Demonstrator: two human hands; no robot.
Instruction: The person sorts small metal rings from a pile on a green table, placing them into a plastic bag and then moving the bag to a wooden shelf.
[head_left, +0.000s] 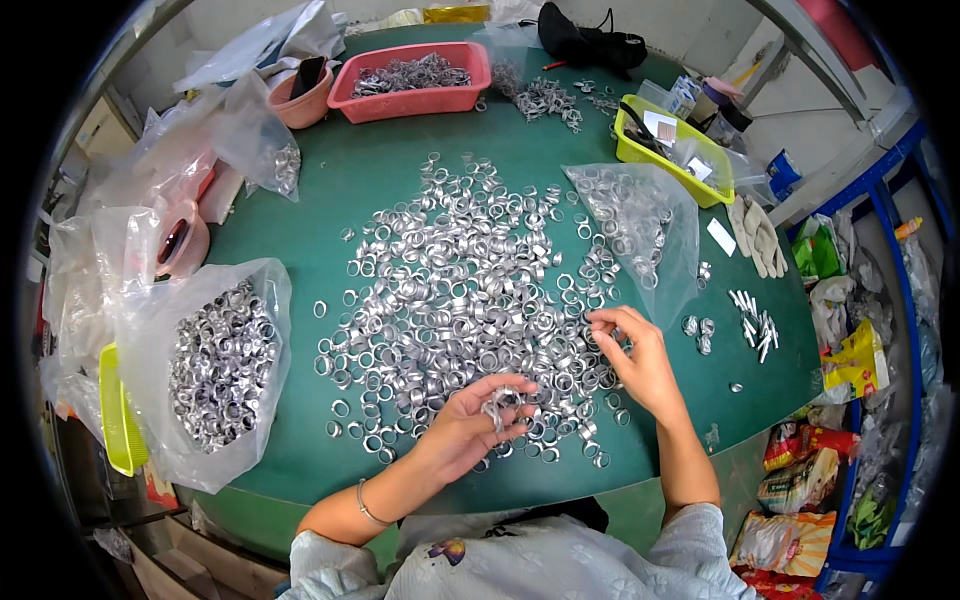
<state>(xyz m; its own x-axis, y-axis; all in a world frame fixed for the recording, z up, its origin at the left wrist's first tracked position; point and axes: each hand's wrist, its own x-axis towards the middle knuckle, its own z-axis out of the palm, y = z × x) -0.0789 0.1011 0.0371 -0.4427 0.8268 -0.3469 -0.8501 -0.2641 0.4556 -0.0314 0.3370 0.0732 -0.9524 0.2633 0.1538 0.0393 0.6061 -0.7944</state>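
Observation:
A broad heap of silver metal rings (470,270) is spread over the middle of the green table. My left hand (470,425) is palm up at the near edge of the heap, its fingers curled around a few metal rings (503,400). At the heap's right side is my right hand (640,355), its fingertips at the rings there. The thumb and forefinger of that hand are apart, and no ring shows between them.
A clear bag of rings (225,370) lies on the left, another bag (645,225) on the right. At the back stand a pink tray (410,103) of metal parts and a yellow-green basket (675,165). Gloves (757,237) and small white cylinders (755,325) lie on the right.

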